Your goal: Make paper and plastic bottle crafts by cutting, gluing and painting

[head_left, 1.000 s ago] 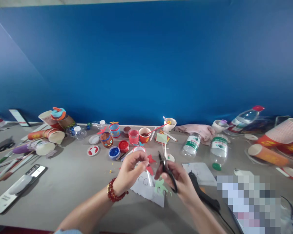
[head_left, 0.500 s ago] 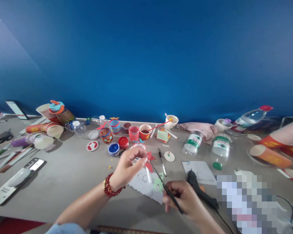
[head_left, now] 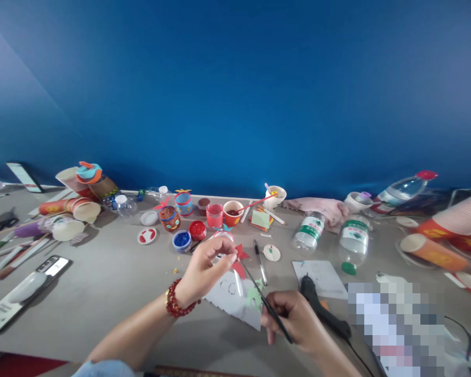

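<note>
My left hand (head_left: 215, 262) is closed in a pinch, its fingertips at the edge of a red pointed paper cutout (head_left: 239, 268). My right hand (head_left: 284, 311) grips a slim black paintbrush-like stick (head_left: 272, 312). The stick's thin end reaches up to the left fingertips, beside the red paper; its exact tip is hard to make out. Behind my left hand, a small jar with a blue paper top (head_left: 225, 228) is mostly hidden. Below the hands lie a white sheet with drawn loops (head_left: 230, 288) and a green paper cutout (head_left: 255, 296).
Pots of blue paint (head_left: 181, 241) and red paint (head_left: 197, 230) stand beyond my left hand. A pen (head_left: 259, 262) and a black glue gun (head_left: 322, 308) lie to the right. Plastic bottles (head_left: 311, 230) lie farther right. A phone (head_left: 27, 293) rests at the left.
Both hands hold nearly the same pose, with the stick still at the left fingertips. The view has shifted very slightly.
</note>
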A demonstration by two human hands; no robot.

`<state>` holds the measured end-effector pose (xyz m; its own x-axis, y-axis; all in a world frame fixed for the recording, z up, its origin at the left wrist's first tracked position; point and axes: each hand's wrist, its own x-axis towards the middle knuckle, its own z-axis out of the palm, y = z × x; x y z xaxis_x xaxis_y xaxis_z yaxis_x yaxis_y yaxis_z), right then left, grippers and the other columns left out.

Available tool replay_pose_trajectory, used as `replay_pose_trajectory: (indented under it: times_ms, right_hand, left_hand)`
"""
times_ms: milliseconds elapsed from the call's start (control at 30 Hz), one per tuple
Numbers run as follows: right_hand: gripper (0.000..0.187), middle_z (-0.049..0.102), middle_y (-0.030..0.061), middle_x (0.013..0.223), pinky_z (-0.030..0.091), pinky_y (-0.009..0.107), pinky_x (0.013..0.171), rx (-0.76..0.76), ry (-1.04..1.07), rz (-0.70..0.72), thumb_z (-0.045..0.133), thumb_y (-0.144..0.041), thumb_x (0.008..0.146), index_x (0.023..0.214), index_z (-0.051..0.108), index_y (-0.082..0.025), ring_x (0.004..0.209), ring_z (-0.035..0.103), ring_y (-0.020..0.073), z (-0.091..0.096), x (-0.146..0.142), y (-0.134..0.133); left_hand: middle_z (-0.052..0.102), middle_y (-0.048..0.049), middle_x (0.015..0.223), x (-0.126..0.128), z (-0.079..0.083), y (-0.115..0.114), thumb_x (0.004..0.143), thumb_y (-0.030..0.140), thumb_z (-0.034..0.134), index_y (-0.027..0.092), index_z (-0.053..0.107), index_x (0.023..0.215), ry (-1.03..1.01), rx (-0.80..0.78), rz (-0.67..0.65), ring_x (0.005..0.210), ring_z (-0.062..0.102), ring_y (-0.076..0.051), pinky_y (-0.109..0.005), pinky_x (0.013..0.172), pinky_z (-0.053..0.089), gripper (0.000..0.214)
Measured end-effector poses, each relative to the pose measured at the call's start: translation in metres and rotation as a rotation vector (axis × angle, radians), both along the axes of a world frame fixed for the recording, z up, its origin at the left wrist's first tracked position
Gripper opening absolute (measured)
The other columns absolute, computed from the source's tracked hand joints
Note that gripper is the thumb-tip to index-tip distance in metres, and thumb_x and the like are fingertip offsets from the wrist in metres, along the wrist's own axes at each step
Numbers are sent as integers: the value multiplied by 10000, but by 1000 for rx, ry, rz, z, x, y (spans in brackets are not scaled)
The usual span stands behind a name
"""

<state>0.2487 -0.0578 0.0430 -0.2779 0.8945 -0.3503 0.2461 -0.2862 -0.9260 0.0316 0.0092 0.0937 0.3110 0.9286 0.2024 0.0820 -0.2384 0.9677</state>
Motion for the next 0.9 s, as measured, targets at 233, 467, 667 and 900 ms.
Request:
replay_pose_trajectory:
  times_ms: [233, 467, 667, 900]
  right_hand:
    - [442, 564, -14, 408, 305, 221, 430, -5, -14, 8, 787, -493, 620, 499, 471, -208, 417, 606, 183, -3, 1, 0]
    - [486, 538, -23, 405, 282, 215, 415, 6, -51, 11, 775, -487, 635, 491, 398, -216, 400, 573, 162, -1, 2, 1]
    - [473, 558, -8, 409, 276, 213, 433, 46, -151, 20, 741, -450, 678, 475, 389, -208, 401, 506, 122, 8, 4, 1]
    - [391, 623, 3, 475, 315, 209, 470, 172, -316, 63, 684, -396, 765, 511, 474, -185, 470, 509, 122, 1, 10, 0]
  left_hand:
    - [607, -29, 761, -1, 0, 0, 843, 170, 554, 156, 603, 793, 1, -4, -13, 701, 533, -134, -231, 636, 418, 71]
    - [614, -26, 763, -1, 0, 0, 839, 151, 547, 157, 593, 786, 11, -1, -28, 708, 540, -132, -228, 642, 423, 70]
    - [628, -17, 772, -2, 3, -1, 829, 116, 543, 155, 603, 789, 28, 16, -32, 720, 556, -130, -227, 661, 431, 83]
    - [636, -9, 778, -2, 3, 1, 836, 91, 539, 156, 610, 792, 41, 46, -35, 725, 564, -122, -213, 662, 428, 106]
